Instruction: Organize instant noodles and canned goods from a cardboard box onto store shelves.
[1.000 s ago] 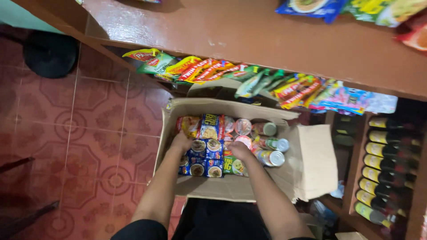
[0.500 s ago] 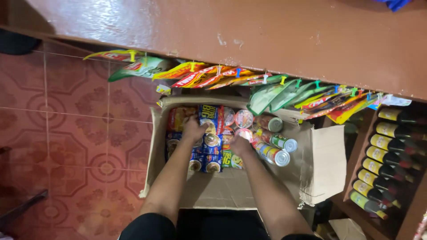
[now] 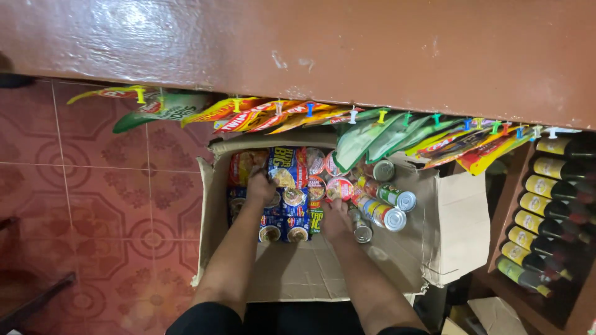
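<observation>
red tile floor (image 3: 93, 205) | cardboard box (image 3: 310, 273) under wooden counter (image 3: 298, 43) | finger state unclear

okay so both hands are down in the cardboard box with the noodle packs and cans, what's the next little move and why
Probably close the left hand on the blue noodle pack it rests against and lift it straight up. The packs stand tightly side by side in the cardboard box, and snack packets hang close above, so a small vertical pull looks safest. The right hand could steady the neighbouring cups.
</observation>
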